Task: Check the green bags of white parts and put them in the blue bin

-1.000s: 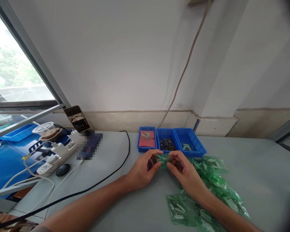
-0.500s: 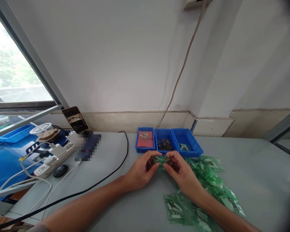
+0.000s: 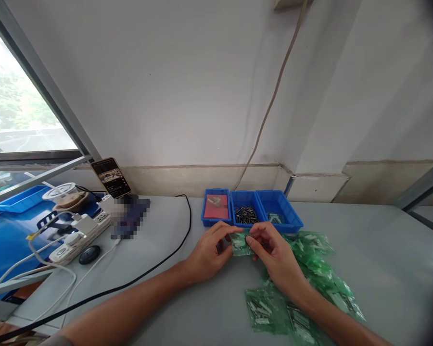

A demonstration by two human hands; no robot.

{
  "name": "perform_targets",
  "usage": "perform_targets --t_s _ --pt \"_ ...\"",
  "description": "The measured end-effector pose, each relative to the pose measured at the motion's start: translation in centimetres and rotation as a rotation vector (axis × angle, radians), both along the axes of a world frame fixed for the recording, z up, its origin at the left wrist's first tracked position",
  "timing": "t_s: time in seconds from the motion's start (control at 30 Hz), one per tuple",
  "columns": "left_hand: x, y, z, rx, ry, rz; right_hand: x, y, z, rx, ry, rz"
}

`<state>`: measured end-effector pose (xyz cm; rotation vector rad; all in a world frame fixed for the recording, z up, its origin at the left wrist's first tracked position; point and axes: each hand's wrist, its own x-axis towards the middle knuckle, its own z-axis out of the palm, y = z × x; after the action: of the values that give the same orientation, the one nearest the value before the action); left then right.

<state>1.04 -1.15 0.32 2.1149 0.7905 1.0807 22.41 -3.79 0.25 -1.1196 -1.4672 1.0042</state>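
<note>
A small green plastic bag point(image 3: 239, 246) is stretched between my two hands, just in front of the blue bins. My left hand point(image 3: 209, 251) has its fingers closed at the bag's left edge, index finger along the top and thumb lower down. On the other side, my right hand point(image 3: 276, 250) pinches the bag between thumb and fingers. Something pale shows through the film, too small to name. Beside and below my right forearm lie filled green bags point(image 3: 262, 310) with metal screws and pale pieces visible inside.
Three blue bins stand behind my hands: one with a red sheet point(image 3: 216, 207), one with dark screws point(image 3: 246, 215), one with a few pale pieces point(image 3: 275, 218). To the left are a black cable point(image 3: 159, 263), a mouse point(image 3: 90, 254), a power strip point(image 3: 63, 252) and a propped phone point(image 3: 111, 178).
The bag, bunched narrow between my fingertips before, now hangs flatter and shows more of its surface. My right hand has turned slightly and shifted a little to the right.
</note>
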Motion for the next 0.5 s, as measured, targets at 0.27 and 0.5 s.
perform_targets --t_s 0.27,0.5 --pt "-0.13 0.06 0.71 -0.048 -0.009 0.061 0.15 -0.55 0.41 0.0 -0.042 0.028" --pt "-0.01 0.48 -0.13 -0.026 0.029 0.034 0.13 -0.25 0.45 0.107 -0.194 0.017"
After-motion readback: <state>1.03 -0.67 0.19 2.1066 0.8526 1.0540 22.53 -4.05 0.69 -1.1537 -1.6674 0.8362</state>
